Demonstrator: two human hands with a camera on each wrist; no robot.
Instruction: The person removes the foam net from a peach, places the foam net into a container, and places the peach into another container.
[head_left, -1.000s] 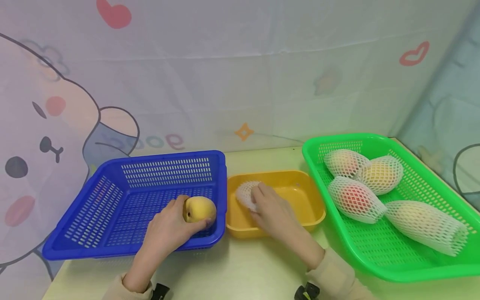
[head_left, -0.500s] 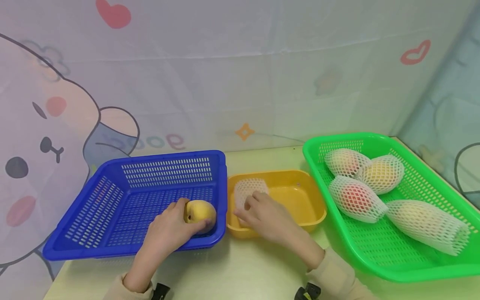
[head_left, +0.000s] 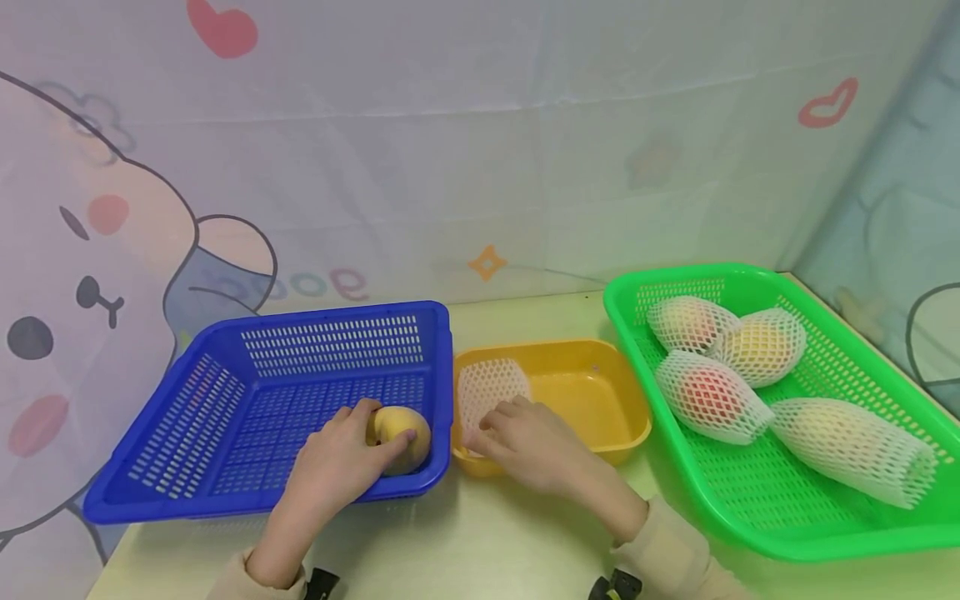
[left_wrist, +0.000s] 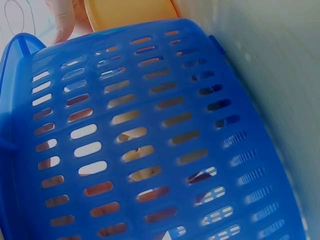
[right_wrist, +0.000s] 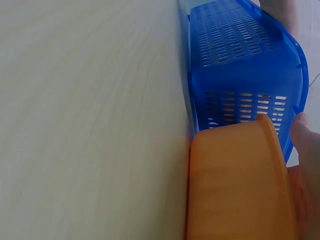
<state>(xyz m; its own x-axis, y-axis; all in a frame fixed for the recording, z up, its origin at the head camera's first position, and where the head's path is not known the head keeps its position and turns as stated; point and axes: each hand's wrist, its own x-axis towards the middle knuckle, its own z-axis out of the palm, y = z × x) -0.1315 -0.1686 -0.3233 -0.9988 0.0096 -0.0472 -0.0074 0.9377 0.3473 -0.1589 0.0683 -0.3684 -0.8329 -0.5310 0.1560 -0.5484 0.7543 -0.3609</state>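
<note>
In the head view, my left hand (head_left: 337, 458) holds a round yellow fruit (head_left: 405, 437) low in the right front corner of the blue basket (head_left: 285, 500). Fingers lie behind the fruit and the thumb is across its front. My right hand (head_left: 536, 446) is over the front left of the yellow tub (head_left: 600, 400), its fingers loosely bent above a white foam net sleeve (head_left: 487, 387). The sleeve lies spread in the tub, its lower part hidden by the hand. Through slots of the blue basket wall (left_wrist: 150, 100), the left wrist view gives only scraps of the fruit.
To the right stands a green basket (head_left: 750, 533) with several fruits in white foam nets, one net sleeve (head_left: 855, 450) longer than the others. The tub sits between both baskets on a pale table (head_left: 480, 542). A printed cloth (head_left: 420, 167) hangs behind.
My right hand has let the foam net sleeve go, and it has spread out in the tub. The fruit has turned and sunk slightly in my left hand.
</note>
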